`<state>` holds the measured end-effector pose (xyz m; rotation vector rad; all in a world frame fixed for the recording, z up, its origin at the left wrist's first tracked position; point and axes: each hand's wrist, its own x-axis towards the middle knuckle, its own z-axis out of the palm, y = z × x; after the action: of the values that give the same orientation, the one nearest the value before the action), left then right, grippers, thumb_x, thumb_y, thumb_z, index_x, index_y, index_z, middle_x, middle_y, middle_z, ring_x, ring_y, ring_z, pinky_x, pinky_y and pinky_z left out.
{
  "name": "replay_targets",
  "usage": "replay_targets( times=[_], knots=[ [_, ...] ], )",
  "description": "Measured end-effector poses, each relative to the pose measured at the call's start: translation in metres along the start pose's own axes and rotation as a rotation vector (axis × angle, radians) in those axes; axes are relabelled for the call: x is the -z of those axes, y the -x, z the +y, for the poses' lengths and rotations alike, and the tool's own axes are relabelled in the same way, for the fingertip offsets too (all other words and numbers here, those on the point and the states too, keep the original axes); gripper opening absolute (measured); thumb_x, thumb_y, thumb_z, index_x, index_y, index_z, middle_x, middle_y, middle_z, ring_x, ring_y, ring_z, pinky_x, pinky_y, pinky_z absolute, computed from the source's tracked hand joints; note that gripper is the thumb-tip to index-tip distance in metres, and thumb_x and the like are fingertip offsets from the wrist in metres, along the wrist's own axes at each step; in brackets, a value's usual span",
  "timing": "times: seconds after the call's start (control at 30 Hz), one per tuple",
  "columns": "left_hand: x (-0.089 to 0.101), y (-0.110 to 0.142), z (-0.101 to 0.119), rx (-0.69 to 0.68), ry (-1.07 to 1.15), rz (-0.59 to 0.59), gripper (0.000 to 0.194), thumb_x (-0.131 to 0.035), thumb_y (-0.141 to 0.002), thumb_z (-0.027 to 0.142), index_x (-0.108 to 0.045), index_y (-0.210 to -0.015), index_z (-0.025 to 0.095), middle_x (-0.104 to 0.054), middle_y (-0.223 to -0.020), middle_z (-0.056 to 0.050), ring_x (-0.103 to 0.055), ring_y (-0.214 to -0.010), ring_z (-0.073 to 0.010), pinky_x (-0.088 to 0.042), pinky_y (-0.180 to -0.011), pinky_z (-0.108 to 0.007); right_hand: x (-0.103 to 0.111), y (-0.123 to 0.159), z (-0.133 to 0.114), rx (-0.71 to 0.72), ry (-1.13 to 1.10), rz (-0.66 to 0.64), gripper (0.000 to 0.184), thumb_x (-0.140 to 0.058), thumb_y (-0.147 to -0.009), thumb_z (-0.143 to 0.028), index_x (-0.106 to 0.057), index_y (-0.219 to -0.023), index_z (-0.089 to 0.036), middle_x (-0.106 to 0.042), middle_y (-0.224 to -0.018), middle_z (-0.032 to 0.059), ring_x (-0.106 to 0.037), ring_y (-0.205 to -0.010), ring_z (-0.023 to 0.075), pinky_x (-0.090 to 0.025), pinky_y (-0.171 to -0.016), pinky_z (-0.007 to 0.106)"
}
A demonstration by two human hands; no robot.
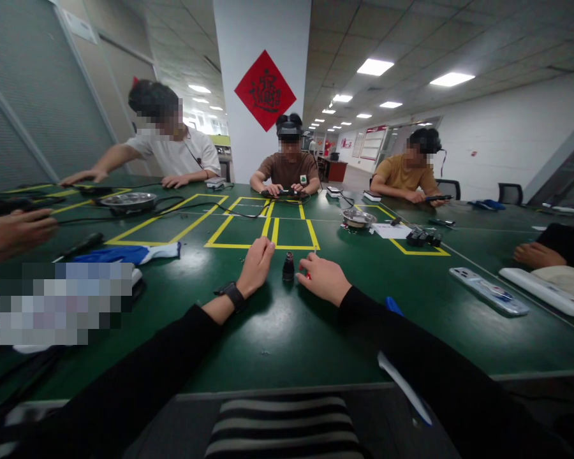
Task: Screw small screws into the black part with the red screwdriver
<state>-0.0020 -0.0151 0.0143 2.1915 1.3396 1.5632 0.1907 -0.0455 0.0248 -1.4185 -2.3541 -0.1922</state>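
While the bare left hand (257, 266) and bare right hand (326, 278) are apart over the glossy green tabletop (268, 347), one small black tapered piece with a metallic-looking top (288, 270) stands upright between them, nearer the right. Left: fingers extended, apparently holding nothing; right: fingers curled beside a small bright-red item (309, 276), whether gripped impossible to tell. Handling note: steadying the piece low with the left fingers should help prevent tipping.

Both arms (157, 357) reach forward, left hand (257, 266) edge-on, right hand (326, 279) palm-down and curled.
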Motion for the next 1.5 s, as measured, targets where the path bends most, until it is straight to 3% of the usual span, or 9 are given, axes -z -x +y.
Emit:
replay_targets(
  times=[0.1,0.27,0.37,1.0,1.23,1.27,1.33,1.4,1.5],
  knots=[
    [0.000,0.004,0.011,-0.046,0.081,-0.026,0.024,-0.032,-0.092,0.034,-0.043,-0.077,0.020,-0.047,-0.076,-0.001,-0.046,-0.073,-0.0157,-0.040,-0.071,-0.028,0.008,-0.001,-0.002,-0.022,0.012,0.071,0.025,-0.045,-0.086,-0.042,-0.060,-0.086,-0.022,-0.059,-0.083,0.0068,-0.055,-0.070,0.0188,-0.032,-0.060,0.029],
    [0.000,0.005,0.020,-0.166,0.146,-0.123,0.018,-0.041,-0.089,0.033,-0.047,-0.081,0.019,-0.050,-0.080,-0.002,-0.047,-0.078,-0.0155,-0.041,-0.074,-0.027,0.019,-0.004,-0.008,0.101,-0.154,0.272,0.021,-0.045,-0.089,-0.035,-0.057,-0.099,-0.021,-0.061,-0.093,0.0054,-0.056,-0.080,0.0179,-0.035,-0.070,0.027],
    [0.000,0.005,0.021,-0.241,0.146,-0.176,0.016,-0.045,-0.088,0.032,-0.050,-0.082,0.018,-0.051,-0.080,-0.002,-0.048,-0.078,-0.0157,-0.040,-0.074,-0.028,0.019,-0.004,-0.011,0.165,-0.210,0.334,0.019,-0.044,-0.090,-0.033,-0.058,-0.095,-0.020,-0.062,-0.090,0.0047,-0.056,-0.082,0.0168,-0.036,-0.074,0.027],
    [0.002,0.004,0.017,-0.329,0.024,-0.245,0.019,-0.038,-0.091,0.027,-0.054,-0.085,0.018,-0.054,-0.083,-0.004,-0.048,-0.082,-0.0174,-0.039,-0.078,-0.031,0.012,-0.005,-0.006,0.263,-0.197,0.317,0.019,-0.041,-0.091,-0.028,-0.058,-0.093,-0.018,-0.062,-0.089,0.0043,-0.057,-0.083,0.0154,-0.038,-0.075,0.025],
    [0.003,0.004,0.014,-0.221,0.124,-0.188,0.014,-0.046,-0.087,0.029,-0.053,-0.093,0.017,-0.055,-0.089,-0.004,-0.051,-0.085,-0.0169,-0.042,-0.079,-0.032,0.013,-0.006,-0.006,0.229,-0.163,0.294,0.013,-0.044,-0.090,-0.027,-0.053,-0.092,-0.017,-0.060,-0.085,0.0034,-0.055,-0.076,0.0149,-0.037,-0.071,0.025],
    [0.002,0.004,0.012,-0.201,0.150,-0.179,0.020,-0.051,-0.084,0.029,-0.052,-0.100,0.018,-0.054,-0.096,-0.005,-0.051,-0.089,-0.0175,-0.042,-0.081,-0.033,0.013,-0.005,-0.006,0.235,-0.143,0.275,0.011,-0.046,-0.089,-0.026,-0.053,-0.091,-0.017,-0.060,-0.085,0.0033,-0.054,-0.075,0.0147,-0.036,-0.070,0.024],
    [0.001,0.004,0.006,-0.186,0.200,-0.216,0.049,-0.064,-0.073,0.029,-0.044,-0.117,0.019,-0.049,-0.114,-0.008,-0.050,-0.098,-0.0199,-0.042,-0.085,-0.035,0.013,-0.005,-0.006,0.262,-0.088,0.224,0.009,-0.048,-0.087,-0.025,-0.053,-0.089,-0.018,-0.059,-0.087,0.0033,-0.054,-0.076,0.0146,-0.035,-0.069,0.024],
    [0.000,0.004,-0.001,-0.179,0.249,-0.337,0.075,-0.072,-0.064,0.027,-0.034,-0.129,0.020,-0.045,-0.123,-0.010,-0.049,-0.104,-0.0214,-0.042,-0.089,-0.037,0.012,-0.005,-0.005,0.289,-0.029,0.174,0.007,-0.051,-0.085,-0.024,-0.054,-0.087,-0.018,-0.059,-0.089,0.0035,-0.054,-0.076,0.0146,-0.034,-0.067,0.024],
    [-0.003,0.006,-0.009,-0.129,0.298,-0.519,0.072,-0.070,-0.067,0.026,-0.034,-0.129,0.019,-0.055,-0.110,-0.007,-0.054,-0.097,-0.0192,-0.043,-0.088,-0.036,0.010,-0.006,-0.005,0.314,0.031,0.133,0.009,-0.050,-0.085,-0.024,-0.056,-0.086,-0.018,-0.058,-0.090,0.0041,-0.053,-0.076,0.0145,-0.033,-0.067,0.025]
  ],
)
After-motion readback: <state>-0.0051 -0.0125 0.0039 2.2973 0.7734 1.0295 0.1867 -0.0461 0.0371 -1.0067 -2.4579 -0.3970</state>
